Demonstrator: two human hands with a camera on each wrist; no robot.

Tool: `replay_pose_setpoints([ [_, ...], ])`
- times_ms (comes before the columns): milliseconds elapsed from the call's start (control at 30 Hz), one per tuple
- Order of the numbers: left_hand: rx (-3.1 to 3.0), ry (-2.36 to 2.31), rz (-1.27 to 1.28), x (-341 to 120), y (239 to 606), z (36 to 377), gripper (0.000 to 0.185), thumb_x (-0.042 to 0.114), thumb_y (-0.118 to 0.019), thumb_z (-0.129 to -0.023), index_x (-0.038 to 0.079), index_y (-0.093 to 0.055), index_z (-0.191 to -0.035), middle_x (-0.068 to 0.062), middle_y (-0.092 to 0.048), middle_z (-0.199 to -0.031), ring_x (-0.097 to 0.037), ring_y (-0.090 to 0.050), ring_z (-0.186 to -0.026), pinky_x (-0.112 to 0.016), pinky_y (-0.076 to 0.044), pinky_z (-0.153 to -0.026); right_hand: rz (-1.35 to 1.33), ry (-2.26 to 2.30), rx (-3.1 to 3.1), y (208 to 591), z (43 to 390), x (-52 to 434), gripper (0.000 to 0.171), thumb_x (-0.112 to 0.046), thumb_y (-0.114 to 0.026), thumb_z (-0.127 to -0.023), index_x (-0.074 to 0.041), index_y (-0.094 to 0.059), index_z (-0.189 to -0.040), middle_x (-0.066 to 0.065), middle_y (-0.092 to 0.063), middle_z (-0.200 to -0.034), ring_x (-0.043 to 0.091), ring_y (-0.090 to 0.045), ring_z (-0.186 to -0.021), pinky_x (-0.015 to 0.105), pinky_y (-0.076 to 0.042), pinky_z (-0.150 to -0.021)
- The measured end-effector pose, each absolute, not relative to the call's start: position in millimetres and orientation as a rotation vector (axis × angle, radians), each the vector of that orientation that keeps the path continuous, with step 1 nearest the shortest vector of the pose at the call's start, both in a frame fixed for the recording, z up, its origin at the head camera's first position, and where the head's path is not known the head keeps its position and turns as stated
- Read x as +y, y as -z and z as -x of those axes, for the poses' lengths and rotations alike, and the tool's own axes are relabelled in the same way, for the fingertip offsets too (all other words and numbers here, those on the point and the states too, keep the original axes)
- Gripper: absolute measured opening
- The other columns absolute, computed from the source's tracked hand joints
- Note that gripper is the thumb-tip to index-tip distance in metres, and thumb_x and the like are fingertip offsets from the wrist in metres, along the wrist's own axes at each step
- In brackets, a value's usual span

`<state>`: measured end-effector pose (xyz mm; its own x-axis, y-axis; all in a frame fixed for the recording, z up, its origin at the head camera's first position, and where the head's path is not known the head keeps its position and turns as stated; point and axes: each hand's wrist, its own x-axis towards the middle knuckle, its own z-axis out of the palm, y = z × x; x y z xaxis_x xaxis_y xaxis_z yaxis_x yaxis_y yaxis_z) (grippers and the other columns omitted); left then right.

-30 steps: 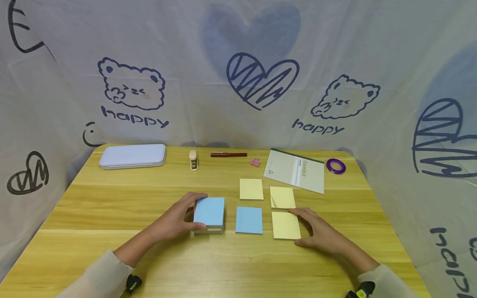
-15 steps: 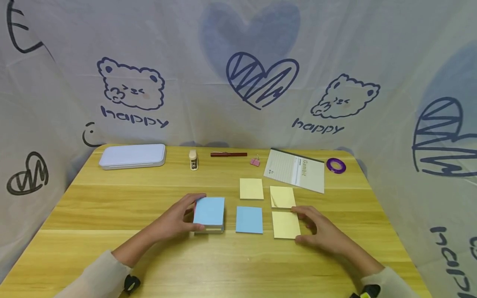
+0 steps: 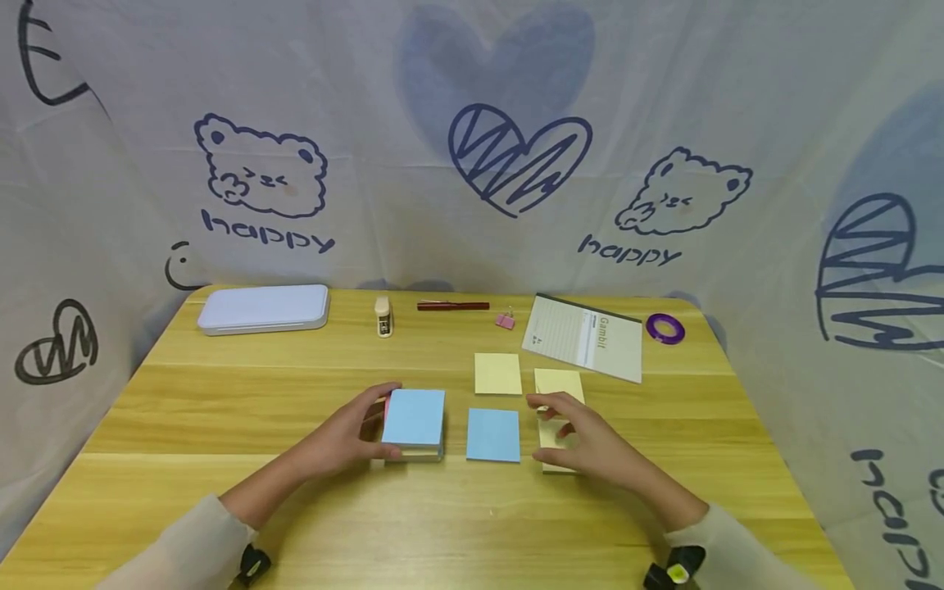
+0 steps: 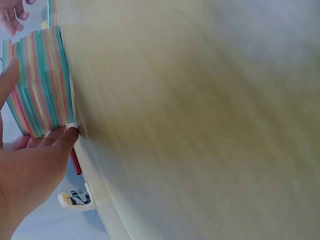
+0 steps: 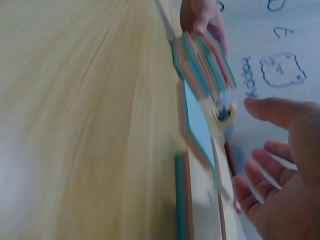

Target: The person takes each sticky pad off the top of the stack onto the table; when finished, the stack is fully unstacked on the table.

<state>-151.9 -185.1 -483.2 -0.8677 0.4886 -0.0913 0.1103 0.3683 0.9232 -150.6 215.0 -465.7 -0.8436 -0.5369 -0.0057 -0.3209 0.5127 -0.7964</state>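
Observation:
My left hand (image 3: 385, 419) grips a thick sticky-note pad (image 3: 415, 416) with a blue top sheet, thumb on its near side and fingers on its far side. In the left wrist view the pad's striped side (image 4: 42, 85) lies against my fingers (image 4: 62, 140). My right hand (image 3: 560, 422) hovers with fingers spread and relaxed over the nearer yellow note (image 3: 549, 465), hiding most of it. A single blue note (image 3: 492, 434) lies between the hands. Two more yellow notes (image 3: 497, 374) (image 3: 558, 381) lie behind. The right wrist view shows my open right hand (image 5: 280, 165), the blue note (image 5: 197, 125) and the pad (image 5: 205, 62).
Along the back of the wooden table (image 3: 221, 410) lie a pale tin case (image 3: 262, 309), a small white bottle (image 3: 382, 316), a red pen (image 3: 452, 306), a pink binder clip (image 3: 505, 320), a notebook (image 3: 583, 336) and a purple tape ring (image 3: 664, 329). Printed cloth surrounds the table.
My right hand has moved left from the nearer yellow note's right edge to above it, covering it. The left hand and the pad have stayed in place.

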Motion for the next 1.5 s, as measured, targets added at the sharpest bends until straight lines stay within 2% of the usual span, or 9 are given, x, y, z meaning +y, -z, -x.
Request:
replay_pose_setpoints([
  [200, 2.268, -1.49, -0.523, -187.1, 482.2, 152.9, 0.093, 0.018, -0.085, -0.087, 0.003, -0.028, -0.159, -0.022, -0.037, -0.161, -0.049, -0.029, -0.149, -0.061, -0.029, -0.12, 0.706, 1.284, 2.423, 463.1, 156.6, 169.6, 0.074, -0.022, -0.082, -0.091, -0.009, -0.046, -0.154, 0.008, -0.052, -0.148, 0.03, -0.056, -0.126, 0.046, -0.056, -0.095],
  [367, 2.26, -1.495, -0.544, -186.6, 482.7, 154.1, 0.091, 0.018, -0.085, -0.087, 0.003, -0.03, -0.157, -0.021, -0.042, -0.157, -0.048, -0.033, -0.148, -0.06, -0.032, -0.119, 0.744, 1.293, 2.382, 464.2, 160.7, 133.6, 0.085, -0.026, -0.085, -0.088, -0.009, -0.039, -0.158, 0.007, -0.046, -0.156, 0.028, -0.053, -0.136, 0.044, -0.054, -0.103],
  [500, 2.243, -1.51, -0.569, -186.1, 484.3, 155.3, 0.089, 0.017, -0.085, -0.087, 0.004, -0.031, -0.157, -0.019, -0.044, -0.155, -0.047, -0.034, -0.148, -0.06, -0.034, -0.118, 0.792, 1.307, 2.363, 467.3, 162.8, 111.6, 0.092, -0.029, -0.085, -0.088, -0.008, -0.033, -0.161, 0.009, -0.039, -0.161, 0.032, -0.048, -0.141, 0.048, -0.051, -0.107],
  [600, 2.235, -1.519, -0.59, -186.1, 485.3, 155.9, 0.087, 0.018, -0.084, -0.088, 0.005, -0.032, -0.157, -0.019, -0.044, -0.155, -0.047, -0.035, -0.147, -0.061, -0.035, -0.117, 0.797, 1.291, 2.369, 468.5, 162.2, 100.4, 0.096, -0.032, -0.085, -0.088, -0.01, -0.029, -0.163, 0.009, -0.035, -0.164, 0.036, -0.052, -0.135, 0.051, -0.051, -0.105],
  [733, 2.229, -1.518, -0.608, -186.4, 485.8, 156.0, 0.086, 0.019, -0.083, -0.089, 0.007, -0.033, -0.156, -0.018, -0.045, -0.154, -0.047, -0.036, -0.147, -0.061, -0.036, -0.116, 0.786, 1.246, 2.418, 468.4, 159.9, 91.8, 0.096, -0.038, -0.084, -0.087, -0.012, -0.03, -0.163, 0.007, -0.035, -0.163, 0.034, -0.052, -0.135, 0.052, -0.048, -0.108],
  [867, 2.237, -1.507, -0.607, -187.0, 485.9, 155.7, 0.086, 0.021, -0.083, -0.089, 0.008, -0.032, -0.157, -0.017, -0.045, -0.154, -0.047, -0.036, -0.147, -0.061, -0.036, -0.116, 0.794, 1.2, 2.488, 470.0, 160.2, 87.3, 0.094, -0.04, -0.085, -0.086, -0.012, -0.035, -0.16, 0.007, -0.038, -0.161, 0.028, -0.044, -0.143, 0.051, -0.042, -0.115],
  [1100, 2.239, -1.507, -0.601, -187.7, 486.8, 156.2, 0.087, 0.02, -0.084, -0.089, 0.008, -0.032, -0.157, -0.017, -0.044, -0.155, -0.046, -0.037, -0.147, -0.061, -0.037, -0.116, 0.767, 1.178, 2.525, 467.6, 159.9, 83.1, 0.09, -0.039, -0.085, -0.087, -0.013, -0.038, -0.159, 0.006, -0.041, -0.157, 0.027, -0.048, -0.139, 0.049, -0.045, -0.112],
  [1300, 2.239, -1.509, -0.598, -188.1, 487.4, 156.2, 0.088, 0.02, -0.083, -0.089, 0.006, -0.03, -0.158, -0.019, -0.043, -0.156, -0.047, -0.036, -0.146, -0.061, -0.037, -0.116, 0.785, 1.163, 2.533, 465.4, 164.7, 84.2, 0.087, -0.033, -0.086, -0.087, -0.008, -0.041, -0.157, 0.009, -0.046, -0.153, 0.029, -0.052, -0.134, 0.049, -0.048, -0.109],
  [1500, 2.232, -1.513, -0.599, -187.9, 488.7, 156.4, 0.091, 0.021, -0.083, -0.089, 0.005, -0.028, -0.159, -0.02, -0.042, -0.157, -0.046, -0.036, -0.147, -0.061, -0.038, -0.116, 0.827, 1.15, 2.518, 463.1, 168.3, 87.6, 0.087, -0.03, -0.087, -0.086, -0.007, -0.041, -0.157, 0.01, -0.046, -0.152, 0.03, -0.052, -0.134, 0.05, -0.047, -0.11],
])
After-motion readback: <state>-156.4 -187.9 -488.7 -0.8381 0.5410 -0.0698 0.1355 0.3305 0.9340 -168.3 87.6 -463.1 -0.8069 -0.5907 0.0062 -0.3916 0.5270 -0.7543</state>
